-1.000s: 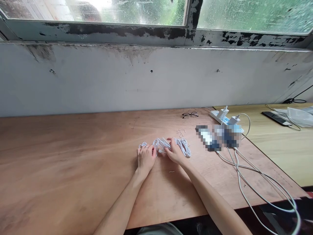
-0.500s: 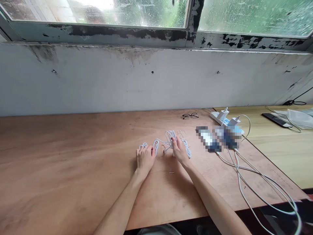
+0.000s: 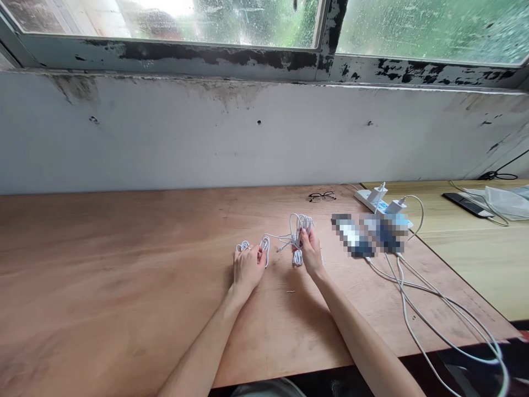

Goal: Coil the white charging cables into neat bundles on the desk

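Note:
My right hand (image 3: 311, 249) is closed on a bundled white cable (image 3: 298, 237), held upright just above the brown tabletop (image 3: 124, 298). A strand runs left from that bundle to a second white coil (image 3: 265, 251). Over this coil rests my left hand (image 3: 249, 266), its fingers curled and low on the table. Loops of white cable also poke out beyond its fingertips. The left fingers partly hide what they grip. A short white twist tie (image 3: 290, 291) lies on the wood between my forearms.
Eyeglasses (image 3: 322, 196) lie near the wall. To the right are a power strip (image 3: 363, 196) with white chargers, blurred devices (image 3: 355, 237) and long white cables (image 3: 438, 298) hanging over the front edge. A dark phone (image 3: 467, 204) lies on the lighter table.
My right hand has moved slightly right and lifted the cable bundle, which has turned more upright. The left hand has barely shifted.

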`<state>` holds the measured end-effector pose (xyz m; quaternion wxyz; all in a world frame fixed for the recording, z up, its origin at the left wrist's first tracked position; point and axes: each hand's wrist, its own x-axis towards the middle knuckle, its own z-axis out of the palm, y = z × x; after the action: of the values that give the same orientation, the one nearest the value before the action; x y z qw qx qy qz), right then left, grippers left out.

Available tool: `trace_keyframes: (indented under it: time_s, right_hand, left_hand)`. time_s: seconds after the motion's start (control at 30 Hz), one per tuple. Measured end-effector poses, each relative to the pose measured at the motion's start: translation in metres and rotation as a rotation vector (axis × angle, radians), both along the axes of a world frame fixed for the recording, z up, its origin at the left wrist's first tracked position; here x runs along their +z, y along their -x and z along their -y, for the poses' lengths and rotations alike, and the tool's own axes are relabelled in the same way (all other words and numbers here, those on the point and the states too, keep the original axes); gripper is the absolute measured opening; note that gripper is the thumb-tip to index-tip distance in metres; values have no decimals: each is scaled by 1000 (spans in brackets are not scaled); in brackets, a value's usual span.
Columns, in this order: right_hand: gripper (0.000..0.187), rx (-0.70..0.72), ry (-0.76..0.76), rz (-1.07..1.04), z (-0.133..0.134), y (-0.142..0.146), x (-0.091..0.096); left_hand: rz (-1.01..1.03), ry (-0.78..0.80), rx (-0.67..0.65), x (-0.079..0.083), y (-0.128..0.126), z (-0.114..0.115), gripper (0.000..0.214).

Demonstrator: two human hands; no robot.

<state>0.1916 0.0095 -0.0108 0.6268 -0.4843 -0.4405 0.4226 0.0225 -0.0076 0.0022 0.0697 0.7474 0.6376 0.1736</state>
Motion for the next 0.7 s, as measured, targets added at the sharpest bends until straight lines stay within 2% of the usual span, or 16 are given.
trace_keyframes:
  time_s: [0.27,0.47,0.6,0.7]
  right_hand:
    - [28,184,22,-5,3,4,-3]
    - [22,217,61,-2,7,10,1]
    - [22,235,32,-13,6,11,1]
    - [24,250,10,-1,5,10,0]
  left_hand:
    - [198,48,0,-6,4,-5,26]
    - [399,68,5,-9,4,-7,21]
    - [514,77,5,-11,3,-8,18]
    - [566,47,21,-10,2,-6,25]
